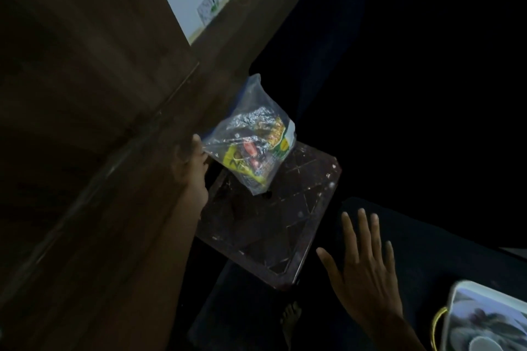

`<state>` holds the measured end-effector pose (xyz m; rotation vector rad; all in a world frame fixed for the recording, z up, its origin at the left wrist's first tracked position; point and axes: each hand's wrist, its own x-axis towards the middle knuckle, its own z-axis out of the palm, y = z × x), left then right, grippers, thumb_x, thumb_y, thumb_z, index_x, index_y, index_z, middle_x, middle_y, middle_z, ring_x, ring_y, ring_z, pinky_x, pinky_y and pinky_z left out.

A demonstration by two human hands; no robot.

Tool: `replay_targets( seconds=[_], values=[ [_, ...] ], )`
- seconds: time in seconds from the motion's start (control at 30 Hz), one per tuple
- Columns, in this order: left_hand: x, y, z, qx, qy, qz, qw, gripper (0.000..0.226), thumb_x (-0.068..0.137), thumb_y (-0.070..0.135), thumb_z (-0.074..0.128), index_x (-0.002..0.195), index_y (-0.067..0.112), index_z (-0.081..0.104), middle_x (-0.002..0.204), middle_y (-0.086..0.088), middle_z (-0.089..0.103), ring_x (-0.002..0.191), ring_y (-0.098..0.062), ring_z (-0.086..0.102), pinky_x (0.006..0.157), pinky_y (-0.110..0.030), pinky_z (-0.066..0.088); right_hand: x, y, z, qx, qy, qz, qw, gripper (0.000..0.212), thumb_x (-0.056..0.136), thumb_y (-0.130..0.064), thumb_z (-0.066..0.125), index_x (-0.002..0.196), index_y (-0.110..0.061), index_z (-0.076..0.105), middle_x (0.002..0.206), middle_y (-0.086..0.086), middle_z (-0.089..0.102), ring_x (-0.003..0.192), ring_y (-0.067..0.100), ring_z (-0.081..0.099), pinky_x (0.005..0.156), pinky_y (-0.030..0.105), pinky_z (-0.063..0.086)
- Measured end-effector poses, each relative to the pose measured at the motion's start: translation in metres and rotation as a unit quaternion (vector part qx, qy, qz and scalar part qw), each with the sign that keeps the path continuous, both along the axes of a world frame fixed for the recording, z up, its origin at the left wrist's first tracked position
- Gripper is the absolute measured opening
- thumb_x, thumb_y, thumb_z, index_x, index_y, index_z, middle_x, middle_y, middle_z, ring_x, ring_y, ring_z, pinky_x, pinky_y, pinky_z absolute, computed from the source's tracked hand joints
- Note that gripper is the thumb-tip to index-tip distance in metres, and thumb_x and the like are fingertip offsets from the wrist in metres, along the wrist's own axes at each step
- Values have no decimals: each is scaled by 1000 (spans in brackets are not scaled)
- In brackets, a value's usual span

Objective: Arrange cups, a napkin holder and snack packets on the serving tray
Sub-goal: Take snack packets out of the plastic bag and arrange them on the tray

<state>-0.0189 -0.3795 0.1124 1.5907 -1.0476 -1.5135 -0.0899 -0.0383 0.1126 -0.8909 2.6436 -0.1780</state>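
Observation:
A clear plastic bag of snack packets [252,139], with yellow, green and red wrappers inside, hangs over the far part of a dark brown stool [288,236]. My left hand [196,168] grips the bag's left edge. My right hand [363,268] hovers flat with its fingers spread, to the right of the stool and holding nothing. At the bottom right corner a white serving tray [462,296] with a printed pattern is partly in view. The scene is very dark.
A brown wooden cupboard or door [85,122] fills the left side. A pale wall with a socket plate [208,7] shows at the top. Dark blue upholstery [413,94] lies to the right. A bare foot [291,319] shows below the stool.

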Motion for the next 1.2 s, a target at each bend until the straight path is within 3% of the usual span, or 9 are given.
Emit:
replay_targets(
  seconds=[0.27, 0.33, 0.4, 0.53, 0.67, 0.77, 0.83, 1.0, 1.2],
  values=[
    [-14, -1, 18, -151, -42, -29, 987, 53, 83, 14, 81, 133, 13, 63, 119, -17, 70, 108, -23, 71, 88, -39, 61, 22, 31, 22, 13, 4, -63, 998, 88, 85, -72, 26, 146, -12, 44, 156, 16, 34, 144, 34, 30, 98, 59, 48],
    [-19, 11, 34, -248, -80, -114, 959, 36, 84, 8, 78, 119, 5, 71, 112, -23, 73, 90, -4, 74, 73, -22, 59, 30, 43, 31, -18, 25, -88, 996, 89, 88, -73, 23, 140, -7, 52, 149, 20, 45, 137, 38, 42, 89, 57, 54],
    [-25, 29, 56, -316, -117, -207, 919, 21, 88, 5, 72, 109, 5, 76, 97, -12, 76, 77, -11, 74, 71, -36, 62, 38, 54, 44, -62, 13, -134, 989, 82, 90, -69, 35, 138, -6, 53, 147, 20, 48, 136, 38, 44, 92, 54, 53],
    [-35, 80, 113, -482, -151, -302, 809, 34, 83, -9, 63, 101, 13, 81, 97, -1, 80, 78, -17, 74, 70, -29, 58, 34, 75, 72, -164, -78, -246, 952, 65, 73, -17, 85, 133, -10, 58, 138, 17, 57, 127, 35, 56, 95, 45, 49],
    [-18, 146, 175, -601, -162, -370, 690, 39, 76, -16, 65, 99, 12, 82, 82, -8, 77, 66, -12, 63, 71, 0, 43, 14, 87, 124, -344, -244, -361, 832, 10, 84, -22, 76, 85, -32, 76, 90, 1, 78, 86, 8, 74, 74, 22, 56],
    [9, 190, 207, -671, -157, -444, 573, 37, 83, -7, 62, 107, 13, 81, 90, -8, 79, 64, -23, 71, 59, -29, 60, -2, 82, 161, -468, -379, -405, 688, 19, 81, -35, 73, 85, -18, 77, 88, 9, 78, 84, 21, 76, 67, 26, 59],
    [23, 231, 222, -703, -149, -470, 512, 29, 79, -1, 74, 103, 14, 82, 98, -4, 80, 64, -24, 72, 52, -31, 58, -11, 85, 183, -493, -394, -402, 663, 33, 77, -45, 75, 85, -13, 76, 88, 13, 76, 84, 22, 76, 70, 26, 59],
    [43, 345, 230, -717, -156, -523, 434, 28, 93, 14, 58, 87, 22, 84, 93, 3, 80, 60, -17, 70, 46, -24, 52, -17, 137, 205, -462, -394, -402, 686, 34, 81, -32, 78, 82, 1, 72, 74, 15, 73, 74, 23, 74, 69, 28, 58],
    [58, 486, 227, -711, -157, -509, 460, 42, 98, 14, 49, 72, 23, 80, 97, 5, 81, 57, -11, 70, 43, -23, 50, -11, 268, 218, -401, -370, -408, 732, 14, 88, -11, 65, 79, -7, 75, 78, 15, 75, 75, 27, 73, 60, 26, 59]
  ],
)
